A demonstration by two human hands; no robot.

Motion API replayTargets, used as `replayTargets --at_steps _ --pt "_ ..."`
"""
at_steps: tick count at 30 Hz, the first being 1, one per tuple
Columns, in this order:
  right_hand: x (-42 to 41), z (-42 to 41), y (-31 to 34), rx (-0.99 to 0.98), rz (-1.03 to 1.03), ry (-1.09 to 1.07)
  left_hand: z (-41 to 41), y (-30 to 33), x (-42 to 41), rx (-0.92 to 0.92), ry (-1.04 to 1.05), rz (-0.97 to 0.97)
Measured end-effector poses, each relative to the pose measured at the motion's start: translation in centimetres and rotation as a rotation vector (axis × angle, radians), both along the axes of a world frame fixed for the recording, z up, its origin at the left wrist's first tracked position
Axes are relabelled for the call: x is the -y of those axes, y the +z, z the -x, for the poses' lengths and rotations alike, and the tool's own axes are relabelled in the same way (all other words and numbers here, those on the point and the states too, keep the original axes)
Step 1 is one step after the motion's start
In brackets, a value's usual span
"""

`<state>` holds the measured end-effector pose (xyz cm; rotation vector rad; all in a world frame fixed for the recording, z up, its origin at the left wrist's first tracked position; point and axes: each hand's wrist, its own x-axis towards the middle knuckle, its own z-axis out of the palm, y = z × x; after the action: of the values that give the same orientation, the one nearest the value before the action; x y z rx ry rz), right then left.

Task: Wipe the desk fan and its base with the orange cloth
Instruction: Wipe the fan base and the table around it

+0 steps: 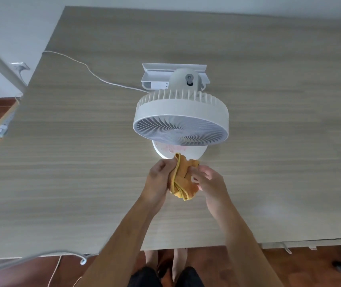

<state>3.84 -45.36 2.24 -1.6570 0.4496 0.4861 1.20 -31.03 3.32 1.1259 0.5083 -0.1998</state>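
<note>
A white desk fan stands in the middle of a wooden desk, its round grille tilted toward me. Its round white base shows just below the grille, mostly hidden by the fan head. The orange cloth is bunched between both hands right in front of the base, its top end touching the base's front edge. My left hand grips the cloth's left side. My right hand holds its right side with fingers curled on it.
A white tray-like shelf lies behind the fan. A white cable runs from the fan across the desk to a wall socket at the left. A power strip lies on the floor beside the desk's left edge.
</note>
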Motion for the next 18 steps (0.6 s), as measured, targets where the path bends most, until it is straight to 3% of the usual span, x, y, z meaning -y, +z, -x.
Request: replayTargets --at_steps 3,13,18 --pt "0.1 -0.5 -1.7 0.085 -0.022 -0.019 0.0 -2.3 -0.1 0.085 0.022 -0.194" --pt "2.4 -1.8 -5.2 0.384 0.047 -0.089 -1.3 -8.4 -3.7 0.295 0.174 -0.551" --pt "3.7 -2.8 -6.7 0.460 -0.078 -0.191 -2.7 -11.1 -7.0 0.391 0.297 -0.835"
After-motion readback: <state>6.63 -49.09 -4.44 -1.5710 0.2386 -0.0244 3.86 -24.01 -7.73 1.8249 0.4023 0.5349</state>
